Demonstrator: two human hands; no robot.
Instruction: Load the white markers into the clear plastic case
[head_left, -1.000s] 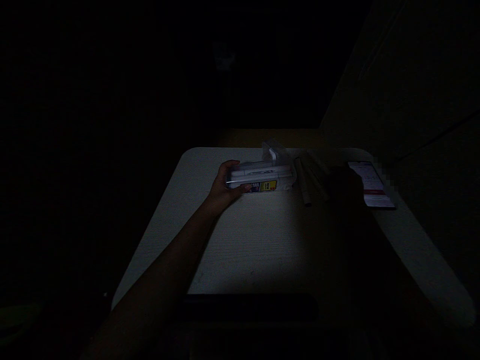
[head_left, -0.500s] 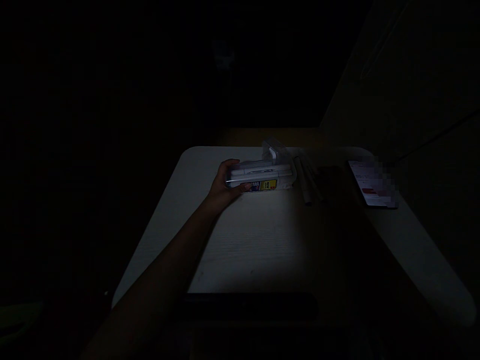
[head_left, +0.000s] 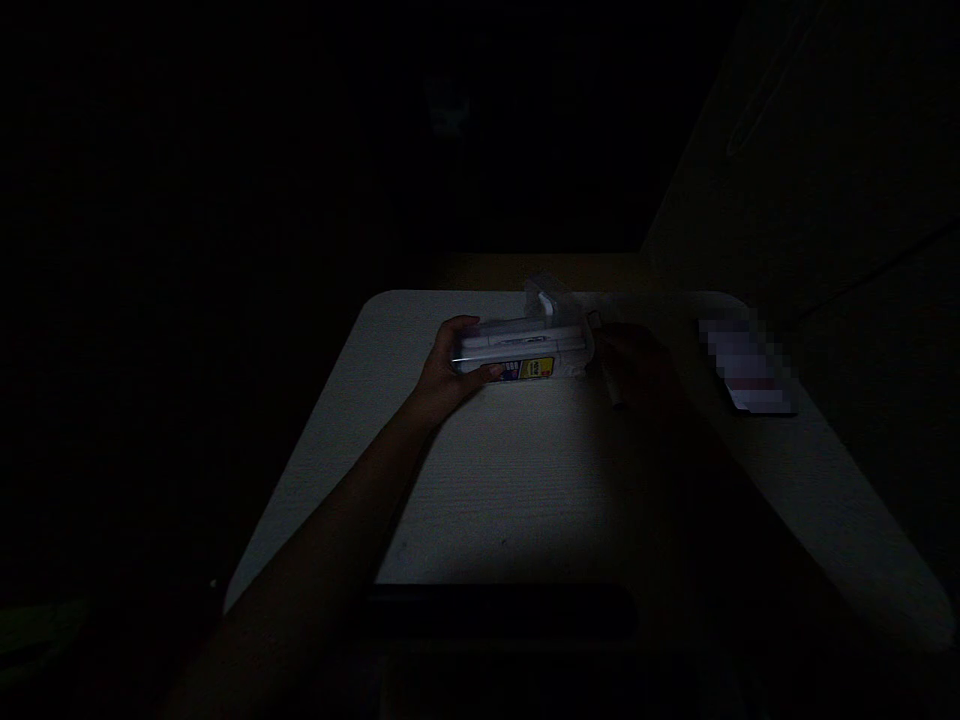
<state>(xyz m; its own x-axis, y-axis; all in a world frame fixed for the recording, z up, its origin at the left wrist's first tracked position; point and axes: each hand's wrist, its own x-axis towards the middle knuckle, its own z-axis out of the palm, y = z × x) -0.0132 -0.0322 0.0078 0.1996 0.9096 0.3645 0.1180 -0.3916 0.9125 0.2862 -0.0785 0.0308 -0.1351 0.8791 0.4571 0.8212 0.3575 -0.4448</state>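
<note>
A clear plastic case of white markers [head_left: 517,342] lies on its side on the small white table, a yellow and blue label on its near face. Around its left end is my left hand [head_left: 450,365], thumb in front and fingers behind. My right hand [head_left: 637,358] is in deep shadow at the right end of the case. Its fingers look drawn together at that end, but whatever they hold is hidden in the dark. Just beneath this hand, a marker [head_left: 615,390] on the table is partly covered.
A phone [head_left: 750,370] with a lit screen lies at the right of the white table [head_left: 480,480]. Clear plastic, perhaps the case's lid [head_left: 541,297], stands up behind the case. A dark bar [head_left: 495,610] runs along the near edge. Most surroundings are black.
My right hand has moved left, up to the right end of the case, and now covers part of the loose marker. My left hand and the case have stayed in place.
</note>
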